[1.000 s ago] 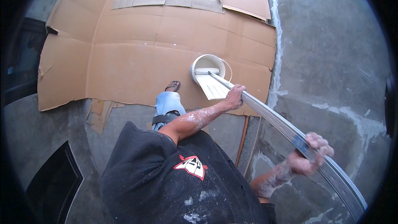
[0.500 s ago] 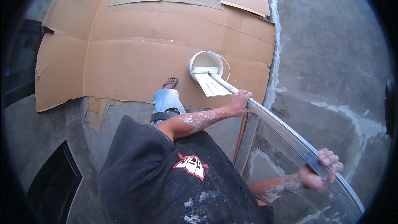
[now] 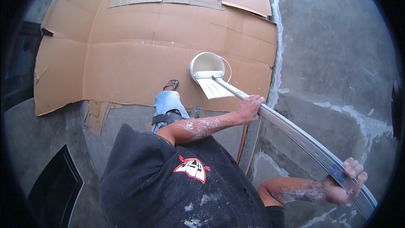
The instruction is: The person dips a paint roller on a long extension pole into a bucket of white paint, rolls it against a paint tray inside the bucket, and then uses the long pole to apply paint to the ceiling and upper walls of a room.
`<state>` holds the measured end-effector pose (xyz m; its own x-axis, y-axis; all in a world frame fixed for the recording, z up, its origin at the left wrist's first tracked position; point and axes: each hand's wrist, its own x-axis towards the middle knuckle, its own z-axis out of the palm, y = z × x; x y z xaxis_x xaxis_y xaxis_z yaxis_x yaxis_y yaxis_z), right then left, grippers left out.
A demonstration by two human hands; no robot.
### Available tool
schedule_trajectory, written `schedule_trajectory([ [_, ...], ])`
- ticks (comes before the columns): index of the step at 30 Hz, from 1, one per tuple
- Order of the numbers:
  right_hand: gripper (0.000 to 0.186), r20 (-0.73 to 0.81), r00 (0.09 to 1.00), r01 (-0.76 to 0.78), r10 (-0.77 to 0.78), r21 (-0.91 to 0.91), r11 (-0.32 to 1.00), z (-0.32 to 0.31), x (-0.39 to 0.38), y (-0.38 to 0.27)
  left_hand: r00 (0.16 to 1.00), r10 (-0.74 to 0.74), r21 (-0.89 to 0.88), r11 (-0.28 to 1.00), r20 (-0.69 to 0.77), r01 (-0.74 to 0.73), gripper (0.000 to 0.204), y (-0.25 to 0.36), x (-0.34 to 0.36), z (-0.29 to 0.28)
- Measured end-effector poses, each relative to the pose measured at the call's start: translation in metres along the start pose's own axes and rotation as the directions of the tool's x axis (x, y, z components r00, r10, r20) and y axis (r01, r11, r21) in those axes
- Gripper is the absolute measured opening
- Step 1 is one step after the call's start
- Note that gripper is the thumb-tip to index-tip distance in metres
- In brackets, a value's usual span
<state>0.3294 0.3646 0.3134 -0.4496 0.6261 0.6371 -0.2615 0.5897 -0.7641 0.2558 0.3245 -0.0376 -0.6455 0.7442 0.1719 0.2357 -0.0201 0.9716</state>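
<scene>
Both my hands are closed round a long metal pole (image 3: pixel 301 137), which slants from the upper middle to the lower right. My left hand (image 3: pixel 249 109) grips it near its thin forward end, and my right hand (image 3: pixel 346 181) holds it farther back. At the pole's far end a white paint roller (image 3: pixel 209 74) lies across the top of a ridged white board (image 3: pixel 216 89), at the mouth of a white bucket (image 3: pixel 192 68). The board slopes out over the bucket's near rim. How much paint is in the bucket I cannot tell.
Brown cardboard (image 3: pixel 130 69) covers the floor under the bucket and bends up at the left. A grey plastered wall (image 3: pixel 333 59) with white patches rises on the right. My sandalled foot (image 3: pixel 171 85) stands on the cardboard left of the bucket. A dark framed panel (image 3: pixel 57 185) is at lower left.
Both hands have shifted a little right and toward me with the pole, the right one more. The roller sits slightly lower on the board. The bucket stays in place.
</scene>
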Motion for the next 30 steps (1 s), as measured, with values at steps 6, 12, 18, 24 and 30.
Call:
schedule_trajectory([
  [6,0.025,0.177,0.979,0.157,-0.105,-0.309,0.938,0.022,-0.028,0.071,0.991,-0.111,0.015,0.994,-0.068,0.112,0.027,-0.077,0.012,0.017],
  [12,0.038,0.250,0.947,0.311,-0.202,-0.560,0.768,0.025,-0.008,0.054,0.997,-0.073,0.022,0.997,-0.016,0.073,0.030,-0.063,0.024,0.008],
  [18,0.021,0.276,0.954,-0.115,0.117,-0.022,0.993,-0.004,0.097,-0.023,0.999,-0.016,-0.020,1.000,-0.036,0.015,0.034,0.032,0.035,-0.017],
  [24,0.027,0.376,0.886,0.455,-0.272,-0.597,0.661,0.035,0.060,0.075,0.988,-0.059,-0.076,0.996,-0.143,0.048,0.029,-0.055,0.055,-0.001],
  [30,0.039,0.351,0.909,0.406,-0.226,-0.616,0.675,0.063,0.021,0.141,0.989,-0.101,-0.062,0.994,-0.107,0.094,0.029,-0.128,0.077,-0.012],
])
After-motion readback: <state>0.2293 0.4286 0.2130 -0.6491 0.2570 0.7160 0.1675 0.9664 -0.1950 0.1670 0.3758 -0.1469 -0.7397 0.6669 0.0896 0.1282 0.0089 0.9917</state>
